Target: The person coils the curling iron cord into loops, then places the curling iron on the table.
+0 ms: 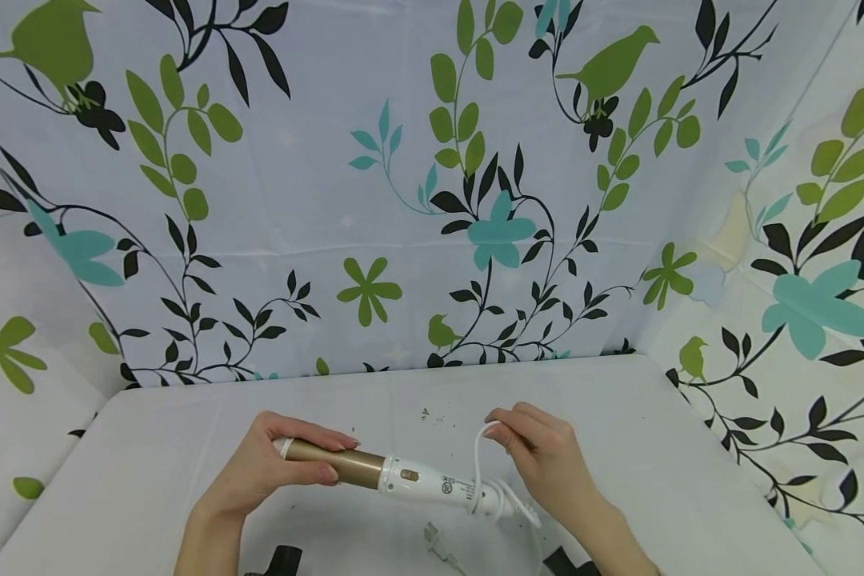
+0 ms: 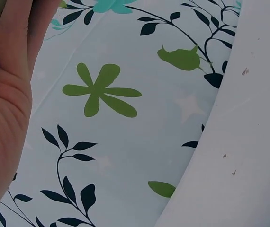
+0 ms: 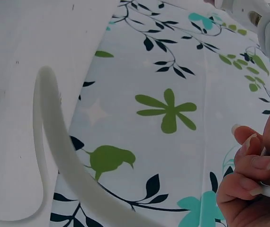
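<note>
A curling iron (image 1: 421, 483) with a gold barrel and a white handle is held level above the white table, its handle end to the right. My left hand (image 1: 255, 460) grips the gold barrel, thumb on the near side and fingers along the far side. White power cord (image 1: 478, 460) loops around the handle's end. My right hand (image 1: 550, 452) pinches that cord just above the handle. In the right wrist view, the fingers (image 3: 251, 165) are curled about the cord, and a loose length of cord (image 3: 71, 163) hangs close to the camera. The left wrist view shows only part of the left hand (image 2: 7, 109).
The cord's plug (image 1: 435, 540) is at the near side of the white table (image 1: 360, 400). Small dark specks (image 1: 425, 414) dot the tabletop. Leaf-and-bird patterned fabric (image 1: 295, 184) stands behind and along both sides. Two black objects (image 1: 284, 560) show at the bottom edge.
</note>
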Motion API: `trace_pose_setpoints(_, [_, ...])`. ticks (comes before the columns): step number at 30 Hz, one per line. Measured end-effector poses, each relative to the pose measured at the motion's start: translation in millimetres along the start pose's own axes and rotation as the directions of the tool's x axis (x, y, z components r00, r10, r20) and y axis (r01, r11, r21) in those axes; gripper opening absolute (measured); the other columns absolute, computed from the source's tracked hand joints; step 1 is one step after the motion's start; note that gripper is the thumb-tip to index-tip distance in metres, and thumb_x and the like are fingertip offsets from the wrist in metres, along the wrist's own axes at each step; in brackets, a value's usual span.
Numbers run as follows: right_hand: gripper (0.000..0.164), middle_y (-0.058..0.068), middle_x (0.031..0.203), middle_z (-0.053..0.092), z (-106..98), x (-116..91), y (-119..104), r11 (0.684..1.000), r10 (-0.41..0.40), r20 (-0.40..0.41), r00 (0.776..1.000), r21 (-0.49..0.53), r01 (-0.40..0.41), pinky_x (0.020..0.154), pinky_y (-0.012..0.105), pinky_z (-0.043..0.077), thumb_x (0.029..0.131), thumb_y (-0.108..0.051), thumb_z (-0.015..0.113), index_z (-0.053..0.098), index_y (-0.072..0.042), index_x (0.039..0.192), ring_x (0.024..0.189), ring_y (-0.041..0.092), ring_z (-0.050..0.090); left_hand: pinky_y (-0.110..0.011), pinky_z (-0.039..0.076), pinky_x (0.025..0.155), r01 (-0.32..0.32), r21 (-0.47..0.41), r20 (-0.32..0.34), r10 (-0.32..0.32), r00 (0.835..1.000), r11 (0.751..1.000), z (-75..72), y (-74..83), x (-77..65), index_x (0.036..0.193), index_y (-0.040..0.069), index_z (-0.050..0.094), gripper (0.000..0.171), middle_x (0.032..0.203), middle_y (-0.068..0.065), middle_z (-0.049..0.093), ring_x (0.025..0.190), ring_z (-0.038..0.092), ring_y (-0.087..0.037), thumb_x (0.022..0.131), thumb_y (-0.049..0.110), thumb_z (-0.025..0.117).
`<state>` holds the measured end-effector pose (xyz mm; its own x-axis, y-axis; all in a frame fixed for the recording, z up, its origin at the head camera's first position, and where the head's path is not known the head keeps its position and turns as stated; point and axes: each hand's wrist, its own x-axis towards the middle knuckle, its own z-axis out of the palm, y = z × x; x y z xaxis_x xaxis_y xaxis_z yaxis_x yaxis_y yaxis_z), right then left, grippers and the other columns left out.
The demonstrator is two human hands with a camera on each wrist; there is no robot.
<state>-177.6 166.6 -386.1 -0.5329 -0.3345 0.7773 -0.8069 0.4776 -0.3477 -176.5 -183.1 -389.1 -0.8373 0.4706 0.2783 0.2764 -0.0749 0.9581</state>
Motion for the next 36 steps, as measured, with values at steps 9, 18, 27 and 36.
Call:
trace_pose_setpoints(9, [0.027,-0.008,0.068,0.045,15,-1,3,1.000,-0.001,0.052,0.999,0.022,0.000,0.048,0.004,0.032,0.085,0.000,0.064,0.066,-0.011,0.110,0.056,-0.002,0.035,-0.036,0.058,0.080,-0.101,-0.044,-0.014,0.101,0.995,0.994,1.8,0.9,-1.1,0.096,-0.002,0.072,0.028,0.102,-0.020,0.069,0.101,0.064,-0.034,0.072,-0.015,0.069])
trace_pose_setpoints(18, [0.022,-0.012,0.081,0.062,24,-11,-5,0.996,0.085,0.145,0.986,-0.014,-0.084,0.054,0.006,0.045,0.092,-0.007,0.058,0.065,-0.019,0.110,0.063,-0.003,0.050,-0.041,0.059,0.074,-0.072,-0.037,-0.040,0.071,0.997,0.997,5.1,3.4,-0.6,0.095,-0.003,0.072,0.024,0.101,-0.019,0.069,0.097,0.064,-0.037,0.073,-0.011,0.071])
trace_pose_setpoints(27, [0.014,-0.013,0.091,0.070,33,-19,-12,0.980,0.200,0.232,0.952,-0.032,-0.198,0.067,0.015,0.056,0.092,-0.020,0.061,0.070,-0.020,0.103,0.080,0.001,0.065,-0.051,0.059,0.069,0.000,-0.053,-0.081,-0.004,0.997,0.999,6.7,3.6,1.0,0.098,-0.009,0.069,0.024,0.101,-0.018,0.069,0.092,0.065,-0.035,0.075,-0.008,0.071])
trace_pose_setpoints(36, [0.021,-0.003,0.102,0.071,36,-23,-15,0.975,0.210,0.318,0.924,-0.003,-0.220,0.079,0.022,0.057,0.087,-0.013,0.066,0.069,-0.011,0.107,0.091,0.009,0.067,-0.058,0.056,0.065,-0.041,-0.116,-0.093,0.030,0.995,0.992,7.4,1.5,1.6,0.096,-0.008,0.069,0.020,0.102,-0.023,0.068,0.086,0.067,-0.036,0.077,-0.011,0.068])
